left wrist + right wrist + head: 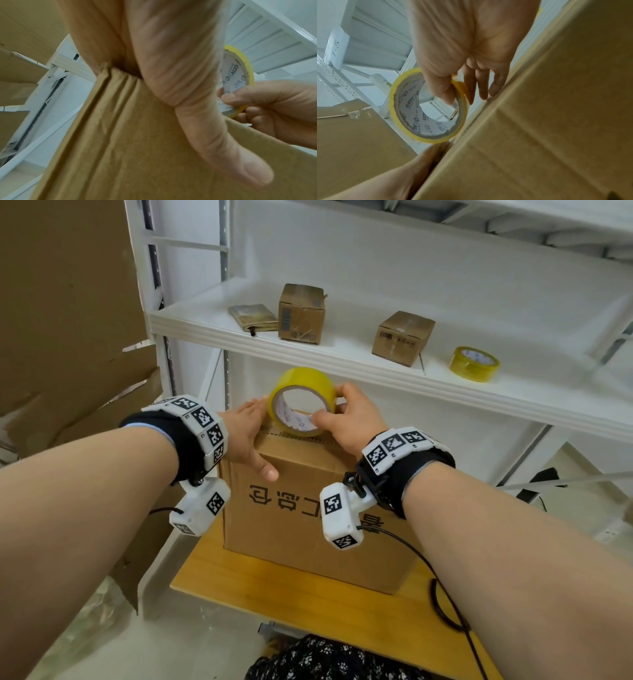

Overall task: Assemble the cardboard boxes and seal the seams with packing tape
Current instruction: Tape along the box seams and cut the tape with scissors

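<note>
A brown cardboard box [308,518] with black print stands on a wooden table [291,601]. My left hand [246,433] lies flat on the box's top left corner, fingers straight, thumb [214,135] pressed down the front face. A yellow tape roll [301,386] stands on edge on the box top. My right hand [349,419] grips this roll, thumb inside the core and fingers over the outer rim. In the right wrist view the roll [397,108] hangs from the right hand [462,40] beside the box wall [539,135].
A white shelf [342,361] just behind the box carries two small cardboard boxes [301,313], a flat folded piece [253,318] and a second yellow tape roll [474,363]. Large cardboard sheets [68,337] lean at the left. A black cable [442,594] trails over the table's right side.
</note>
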Tool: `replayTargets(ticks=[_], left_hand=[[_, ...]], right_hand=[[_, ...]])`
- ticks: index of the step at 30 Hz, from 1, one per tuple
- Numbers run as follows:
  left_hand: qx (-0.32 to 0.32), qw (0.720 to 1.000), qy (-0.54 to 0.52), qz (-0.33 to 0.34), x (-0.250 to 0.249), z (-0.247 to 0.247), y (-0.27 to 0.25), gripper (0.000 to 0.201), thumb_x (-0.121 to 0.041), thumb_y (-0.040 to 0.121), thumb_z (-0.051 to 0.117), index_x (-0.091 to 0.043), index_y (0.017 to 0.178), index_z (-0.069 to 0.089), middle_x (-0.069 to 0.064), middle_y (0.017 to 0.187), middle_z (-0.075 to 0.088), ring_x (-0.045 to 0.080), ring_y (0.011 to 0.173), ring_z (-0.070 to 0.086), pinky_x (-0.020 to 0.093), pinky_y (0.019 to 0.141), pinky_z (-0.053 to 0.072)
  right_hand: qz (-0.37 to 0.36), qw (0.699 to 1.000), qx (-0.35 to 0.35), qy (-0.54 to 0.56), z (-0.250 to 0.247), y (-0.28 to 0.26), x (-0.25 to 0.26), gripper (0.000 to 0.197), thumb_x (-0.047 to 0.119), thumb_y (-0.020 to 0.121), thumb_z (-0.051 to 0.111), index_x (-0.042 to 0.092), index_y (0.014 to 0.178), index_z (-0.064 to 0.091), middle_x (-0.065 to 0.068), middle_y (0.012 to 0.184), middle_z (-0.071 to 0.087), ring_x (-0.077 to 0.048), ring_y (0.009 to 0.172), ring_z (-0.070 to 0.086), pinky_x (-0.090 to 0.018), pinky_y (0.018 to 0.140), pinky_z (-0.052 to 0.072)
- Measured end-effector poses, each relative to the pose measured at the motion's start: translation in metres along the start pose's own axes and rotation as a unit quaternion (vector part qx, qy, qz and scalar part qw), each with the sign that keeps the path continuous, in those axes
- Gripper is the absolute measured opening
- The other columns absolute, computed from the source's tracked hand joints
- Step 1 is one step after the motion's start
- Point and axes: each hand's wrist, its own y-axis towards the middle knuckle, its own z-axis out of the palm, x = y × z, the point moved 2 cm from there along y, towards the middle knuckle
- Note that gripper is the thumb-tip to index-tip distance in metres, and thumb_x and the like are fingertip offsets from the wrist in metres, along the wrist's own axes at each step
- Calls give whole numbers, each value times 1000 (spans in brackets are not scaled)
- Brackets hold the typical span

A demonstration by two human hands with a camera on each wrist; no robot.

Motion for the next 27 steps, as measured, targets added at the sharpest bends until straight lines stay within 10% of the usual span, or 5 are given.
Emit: replayTargets(ticks=[7, 27], left_hand=[[9, 999, 40, -11, -6, 1, -4, 150, -74, 51, 72, -13, 149, -23, 2, 160, -17, 17, 148, -12, 40, 121, 3], [24, 974, 220, -50, -38, -3, 2, 148, -91, 50, 56, -6, 152, -11, 11, 161, -6, 28, 149, -3, 50, 120, 2]], right_hand=[[5, 999, -38, -16, -20, -3, -22, 33, 23, 80, 68, 20, 111, 55, -7, 91, 70, -25, 80, 67, -39, 75, 56], [-19, 999, -39, -12, -24, -11, -29, 22, 28, 82, 63, 24, 101, 54, -1, 77, 63, -16, 65, 56, -28, 61, 44]])
